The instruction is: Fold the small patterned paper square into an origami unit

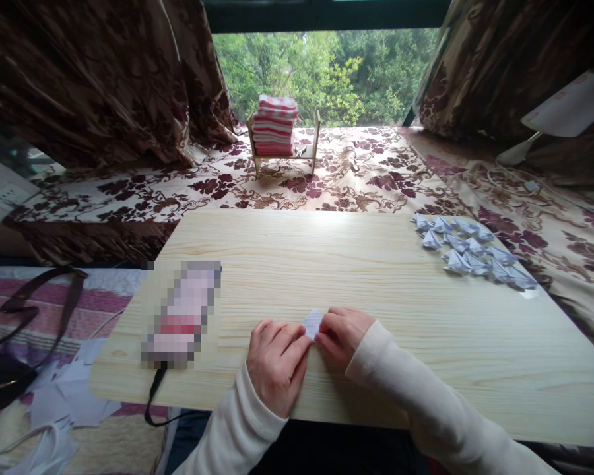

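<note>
Folded paper pieces [475, 247] look finished at the bench's [277, 264] far right, while left hand [277, 366] and right hand [345, 332] pinch a seemingly part-folded paper diamond [312, 322], fingers closed on its sides, near bench centre

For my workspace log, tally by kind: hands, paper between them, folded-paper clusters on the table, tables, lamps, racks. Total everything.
Left hand and right hand: 2
Small paper: 1
Folded-paper cluster: 1
Table: 1
Lamp: 1
Rack: 1
Total: 7
</note>
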Tool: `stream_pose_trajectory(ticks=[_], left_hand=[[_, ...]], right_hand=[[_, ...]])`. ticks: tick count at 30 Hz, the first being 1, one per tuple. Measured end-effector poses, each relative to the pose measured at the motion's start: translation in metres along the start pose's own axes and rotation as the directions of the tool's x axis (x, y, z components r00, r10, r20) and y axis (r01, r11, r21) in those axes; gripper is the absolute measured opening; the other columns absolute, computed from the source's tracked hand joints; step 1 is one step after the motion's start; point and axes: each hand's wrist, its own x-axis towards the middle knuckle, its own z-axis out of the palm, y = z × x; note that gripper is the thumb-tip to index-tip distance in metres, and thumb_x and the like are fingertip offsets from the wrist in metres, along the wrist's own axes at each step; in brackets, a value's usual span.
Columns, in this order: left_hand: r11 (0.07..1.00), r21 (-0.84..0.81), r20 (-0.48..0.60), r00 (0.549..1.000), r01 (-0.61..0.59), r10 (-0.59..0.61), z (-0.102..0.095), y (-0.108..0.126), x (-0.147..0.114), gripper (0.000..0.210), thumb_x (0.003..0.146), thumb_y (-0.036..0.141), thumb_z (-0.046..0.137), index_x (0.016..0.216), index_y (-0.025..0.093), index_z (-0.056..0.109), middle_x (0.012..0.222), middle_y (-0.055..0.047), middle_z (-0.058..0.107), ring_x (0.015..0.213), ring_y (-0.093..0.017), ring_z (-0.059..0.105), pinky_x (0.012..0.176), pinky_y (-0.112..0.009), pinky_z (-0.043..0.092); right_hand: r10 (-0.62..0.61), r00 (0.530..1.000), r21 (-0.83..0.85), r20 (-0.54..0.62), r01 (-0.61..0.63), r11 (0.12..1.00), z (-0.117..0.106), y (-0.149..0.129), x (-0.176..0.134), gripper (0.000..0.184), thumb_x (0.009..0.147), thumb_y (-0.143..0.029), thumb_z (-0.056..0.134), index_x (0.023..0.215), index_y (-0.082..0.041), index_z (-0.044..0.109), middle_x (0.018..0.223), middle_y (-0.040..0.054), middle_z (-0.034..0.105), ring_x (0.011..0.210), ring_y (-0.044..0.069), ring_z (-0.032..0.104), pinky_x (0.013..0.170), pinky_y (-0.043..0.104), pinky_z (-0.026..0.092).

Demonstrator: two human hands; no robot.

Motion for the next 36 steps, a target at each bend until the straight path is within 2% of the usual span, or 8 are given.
stream_pose_trajectory(ticks=[8,16,18,20,22,24,30,36], left_hand=[[0.998,0.054,-0.012,0.999,-0.037,0.038,0.0,0.002,-0.003,0.021,0.085,0.017,0.048,0.095,0.019,0.067,0.095,-0.008,0.069,0.088,-0.022,0.057,0.086,-0.044,0.036],[0.99,0.128,0.039,0.997,-0.066,0.062,0.0,0.001,-0.006,0.022,0.086,0.019,0.047,0.097,0.019,0.066,0.099,-0.006,0.068,0.091,-0.022,0.055,0.087,-0.045,0.034],[0.989,0.133,0.045,0.997,-0.069,0.064,0.002,0.0,-0.008,0.023,0.086,0.02,0.045,0.096,0.019,0.066,0.1,-0.006,0.068,0.091,-0.023,0.055,0.087,-0.046,0.034],[0.988,0.136,0.042,0.997,-0.067,0.062,0.003,-0.001,-0.008,0.023,0.087,0.02,0.044,0.096,0.019,0.066,0.1,-0.006,0.068,0.091,-0.023,0.055,0.087,-0.046,0.034],[0.989,0.135,0.027,0.998,-0.065,0.062,0.004,-0.001,-0.009,0.024,0.087,0.021,0.044,0.096,0.019,0.066,0.1,-0.007,0.068,0.091,-0.023,0.055,0.087,-0.046,0.034],[0.989,0.13,0.012,0.998,-0.068,0.067,0.005,-0.001,-0.009,0.024,0.087,0.021,0.043,0.095,0.019,0.066,0.099,-0.007,0.068,0.091,-0.023,0.055,0.087,-0.047,0.035],[0.989,0.127,0.027,0.997,-0.079,0.077,0.006,-0.001,-0.009,0.027,0.088,0.021,0.041,0.098,0.018,0.066,0.1,-0.007,0.067,0.093,-0.023,0.054,0.088,-0.046,0.035],[0.987,0.123,0.058,0.994,-0.1,0.094,0.006,-0.003,-0.014,0.028,0.088,0.021,0.041,0.105,0.018,0.064,0.103,-0.007,0.067,0.096,-0.023,0.053,0.091,-0.046,0.032]], right_hand=[[-0.026,1.0,-0.062,-0.009,0.025,0.998,0.008,0.002,0.002,0.015,0.079,-0.025,0.054,0.068,-0.016,0.059,0.069,0.0047,0.059,0.063,0.016,0.053,0.061,0.028,0.034],[-0.123,0.982,-0.048,-0.146,0.117,0.992,0.007,0.005,-0.012,0.023,0.087,-0.022,0.045,0.07,-0.015,0.06,0.069,0.0049,0.058,0.063,0.015,0.052,0.062,0.026,0.038],[-0.165,0.958,-0.041,-0.236,0.16,0.986,0.007,0.006,-0.023,0.024,0.089,-0.019,0.041,0.079,-0.015,0.062,0.073,0.0058,0.059,0.067,0.015,0.052,0.063,0.025,0.04],[-0.248,0.874,-0.076,-0.418,0.239,0.968,0.009,0.005,-0.034,0.021,0.088,-0.015,0.041,0.09,-0.014,0.062,0.078,0.007,0.059,0.07,0.016,0.05,0.064,0.026,0.041],[-0.293,0.828,-0.132,-0.478,0.262,0.956,0.014,0.002,-0.042,0.023,0.087,-0.011,0.041,0.098,-0.013,0.061,0.076,0.0073,0.058,0.07,0.017,0.048,0.064,0.028,0.04],[-0.329,0.807,-0.189,-0.491,0.27,0.944,0.02,-0.002,-0.047,0.028,0.086,-0.009,0.04,0.105,-0.013,0.06,0.074,0.0069,0.057,0.068,0.017,0.046,0.063,0.029,0.04],[-0.31,0.844,-0.244,-0.438,0.221,0.944,0.033,-0.009,-0.047,0.028,0.086,-0.01,0.042,0.107,-0.006,0.06,0.078,0.0098,0.057,0.07,0.018,0.044,0.063,0.031,0.041],[-0.283,0.859,-0.233,-0.426,0.198,0.952,0.035,-0.012,-0.049,0.032,0.081,-0.01,0.045,0.108,-0.002,0.059,0.077,0.0108,0.056,0.07,0.02,0.043,0.061,0.032,0.041]])
